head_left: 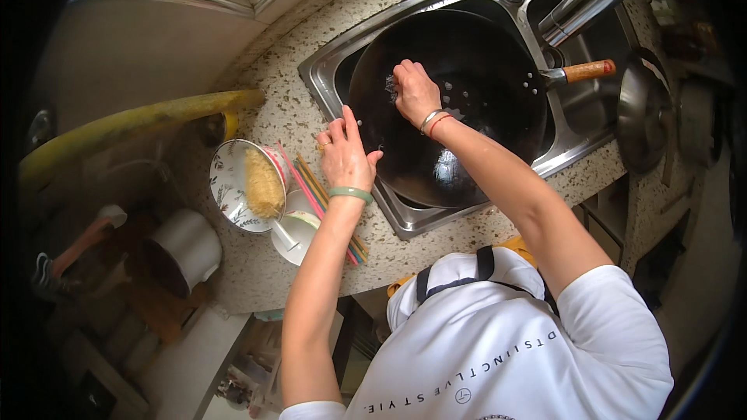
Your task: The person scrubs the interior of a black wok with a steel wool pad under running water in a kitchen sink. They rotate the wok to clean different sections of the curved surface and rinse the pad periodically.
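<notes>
A large black wok with a wooden handle sits over the left basin of the steel sink. Inside it, my right hand is closed, fingers bunched against the left inner wall. A silvery wire scrubber shows partly at its fingertips; the rest is hidden by the hand. At the wok's left rim is my left hand, its fingers stretched out and apart. Its thumb lies by the rim; whether it presses on the wok I cannot tell. Whitish spots and a wet shine mark the wok's inside.
Left of the sink, a patterned bowl holds a yellowish loofah. Beside it are a white bowl with a spoon and several coloured chopsticks. A metal faucet overhangs the sink; a pan lid stands at the right.
</notes>
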### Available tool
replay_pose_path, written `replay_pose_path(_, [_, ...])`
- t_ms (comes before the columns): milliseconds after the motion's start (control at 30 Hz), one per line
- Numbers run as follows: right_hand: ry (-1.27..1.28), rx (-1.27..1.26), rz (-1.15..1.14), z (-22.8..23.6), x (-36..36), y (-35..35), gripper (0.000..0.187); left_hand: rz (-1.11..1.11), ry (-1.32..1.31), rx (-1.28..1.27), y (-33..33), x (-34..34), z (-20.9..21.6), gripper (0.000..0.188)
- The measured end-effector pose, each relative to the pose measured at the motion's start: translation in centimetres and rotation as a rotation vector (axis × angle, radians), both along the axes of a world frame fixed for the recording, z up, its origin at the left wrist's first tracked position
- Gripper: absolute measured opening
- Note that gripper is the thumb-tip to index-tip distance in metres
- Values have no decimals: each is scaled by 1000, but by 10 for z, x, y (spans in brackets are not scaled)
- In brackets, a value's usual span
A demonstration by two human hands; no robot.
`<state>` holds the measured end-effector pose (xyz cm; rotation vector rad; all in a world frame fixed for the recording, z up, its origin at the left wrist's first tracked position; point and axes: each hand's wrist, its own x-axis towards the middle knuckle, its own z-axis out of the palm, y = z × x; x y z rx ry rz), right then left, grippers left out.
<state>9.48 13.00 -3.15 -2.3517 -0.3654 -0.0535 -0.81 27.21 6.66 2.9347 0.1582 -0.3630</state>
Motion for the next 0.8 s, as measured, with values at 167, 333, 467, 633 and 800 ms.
replay_pose_path(167, [114,159,97,12,-54,21,12,27,15,3,4,-4,-3,106])
replay_pose_path(333, [74,90,169,20,-44,16,12,7,1,-10,4,-4,-4,106])
replay_pose_path(467, [84,125,-59,-5,-3,0,10,31,11,-23,6,-4,-1,108])
replay_pose_path(633, [223,236,-107,-1,-19,-3,31,55,33,-42,5,-2,-3,111])
replay_pose_path(800, [129,250,156,16,-73,0,33,59,183,-86,12,1,10,117])
